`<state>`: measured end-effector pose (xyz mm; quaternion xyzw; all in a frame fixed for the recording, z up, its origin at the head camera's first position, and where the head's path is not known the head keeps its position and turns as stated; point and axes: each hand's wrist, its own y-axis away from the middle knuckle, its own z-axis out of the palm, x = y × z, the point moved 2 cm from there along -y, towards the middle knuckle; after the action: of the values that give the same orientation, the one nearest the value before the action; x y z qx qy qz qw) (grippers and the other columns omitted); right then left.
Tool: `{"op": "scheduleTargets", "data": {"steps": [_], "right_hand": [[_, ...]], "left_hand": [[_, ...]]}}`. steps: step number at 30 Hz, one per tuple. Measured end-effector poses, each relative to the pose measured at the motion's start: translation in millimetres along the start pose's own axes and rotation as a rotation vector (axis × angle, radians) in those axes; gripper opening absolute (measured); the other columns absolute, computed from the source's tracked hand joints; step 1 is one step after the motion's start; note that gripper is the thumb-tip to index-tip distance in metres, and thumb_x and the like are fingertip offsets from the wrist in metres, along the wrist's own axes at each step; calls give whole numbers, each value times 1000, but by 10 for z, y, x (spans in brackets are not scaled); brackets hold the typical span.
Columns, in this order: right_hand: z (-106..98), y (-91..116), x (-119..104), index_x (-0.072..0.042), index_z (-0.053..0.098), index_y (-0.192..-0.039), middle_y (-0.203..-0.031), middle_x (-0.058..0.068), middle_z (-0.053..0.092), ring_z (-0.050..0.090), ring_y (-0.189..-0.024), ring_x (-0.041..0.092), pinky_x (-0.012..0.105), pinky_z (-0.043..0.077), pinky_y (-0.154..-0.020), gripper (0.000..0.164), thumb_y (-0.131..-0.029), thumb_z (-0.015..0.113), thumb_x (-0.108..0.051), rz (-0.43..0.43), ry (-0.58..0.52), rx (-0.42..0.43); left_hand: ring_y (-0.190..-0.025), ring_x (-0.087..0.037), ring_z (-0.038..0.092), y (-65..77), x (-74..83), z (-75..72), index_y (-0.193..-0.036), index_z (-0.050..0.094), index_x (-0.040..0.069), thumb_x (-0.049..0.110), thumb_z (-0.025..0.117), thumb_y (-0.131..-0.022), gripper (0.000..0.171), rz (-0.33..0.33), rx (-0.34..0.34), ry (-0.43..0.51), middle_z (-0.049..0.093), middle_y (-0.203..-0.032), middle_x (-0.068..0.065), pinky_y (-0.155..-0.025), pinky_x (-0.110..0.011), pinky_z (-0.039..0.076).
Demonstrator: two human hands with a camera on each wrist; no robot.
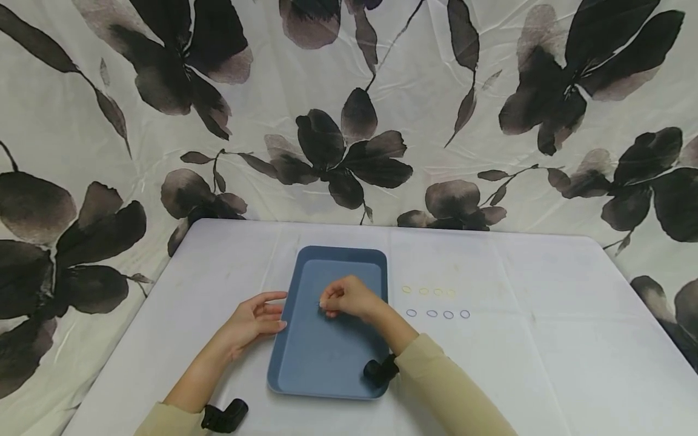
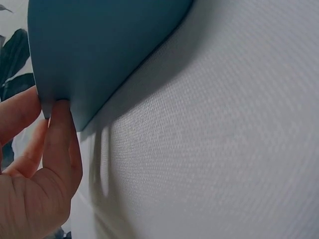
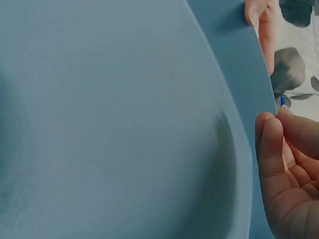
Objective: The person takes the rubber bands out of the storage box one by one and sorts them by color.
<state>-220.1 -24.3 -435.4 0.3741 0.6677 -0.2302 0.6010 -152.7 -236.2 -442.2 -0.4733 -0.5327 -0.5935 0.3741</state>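
My left hand (image 1: pixel 253 321) is at the left edge of a blue-grey tray (image 1: pixel 327 375), holding its rim. In the left wrist view, fingers (image 2: pixel 60 134) lie on both sides of the tray's rim (image 2: pixel 114 45). Over the tray's middle, my right hand (image 1: pixel 349 297) pinches a small item between thumb and fingertips. Only a blue tip (image 3: pixel 282 101) of that item shows in the right wrist view; the fingers hide the rest, so its kind is unclear.
Right of the tray, a row of thin yellow rings (image 1: pixel 423 291) lies on the white tabletop (image 1: pixel 545 363). Nearer is a row of thin blue rings (image 1: pixel 432 313). Floral cloth (image 1: pixel 414 109) hangs behind the table.
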Motion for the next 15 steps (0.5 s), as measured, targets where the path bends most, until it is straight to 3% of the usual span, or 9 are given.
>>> {"op": "scheduleTargets", "data": {"steps": [8, 15], "right_hand": [[0, -11, -21, 16, 64, -86, -66, 7, 63, 60, -57, 10, 32, 56, -62, 8, -80, 64, 10, 37, -46, 31], [-13, -7, -57, 16, 65, -89, -77, 21, 67, 62, -59, 11, 33, 56, -64, 11, -80, 65, 10, 78, -77, 57]], "left_hand": [[-91, -14, 58, 16, 17, -4, -137, 35, -8, -9, 66, -79, 66, -7, 12, -4, 54, -115, -21, -74, -23, 52], [-92, -14, 59, 7, 7, 5, -137, 35, -7, -8, 66, -79, 66, -4, 10, -10, 54, -115, -22, -74, -23, 52]]}}
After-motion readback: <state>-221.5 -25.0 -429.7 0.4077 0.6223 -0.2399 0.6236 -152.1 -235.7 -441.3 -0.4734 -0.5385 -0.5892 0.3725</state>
